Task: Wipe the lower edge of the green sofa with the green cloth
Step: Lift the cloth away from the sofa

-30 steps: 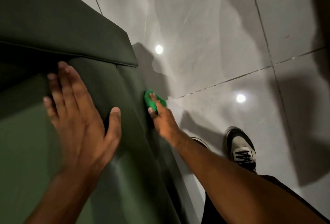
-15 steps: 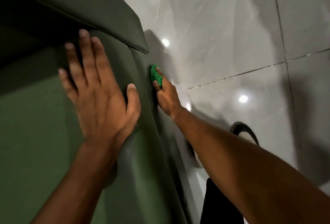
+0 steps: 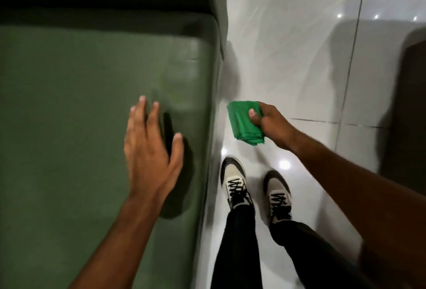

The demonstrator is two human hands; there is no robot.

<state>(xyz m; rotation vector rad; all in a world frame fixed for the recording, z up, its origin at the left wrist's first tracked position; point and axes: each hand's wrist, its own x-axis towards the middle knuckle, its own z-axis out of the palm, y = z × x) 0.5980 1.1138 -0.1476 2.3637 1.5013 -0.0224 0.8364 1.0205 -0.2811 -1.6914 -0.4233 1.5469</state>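
Note:
The green sofa point(image 3: 69, 109) fills the left half of the head view, its seat cushion seen from above. My left hand point(image 3: 149, 152) lies flat on the seat near its right edge, fingers spread, holding nothing. My right hand point(image 3: 270, 120) grips a folded bright green cloth point(image 3: 244, 122) in the air to the right of the sofa, above the floor and clear of the sofa's side. The sofa's lower edge is hidden below the cushion's rim.
Glossy grey floor tiles point(image 3: 299, 46) stretch to the right of the sofa. My two feet in grey and black sneakers point(image 3: 235, 182) stand close beside the sofa. A dark object point(image 3: 412, 104) stands at the right edge of the view.
I have risen from a low crouch and now look straight down. My right hand has lifted the cloth off the sofa's side into the air. My left hand stays on the seat.

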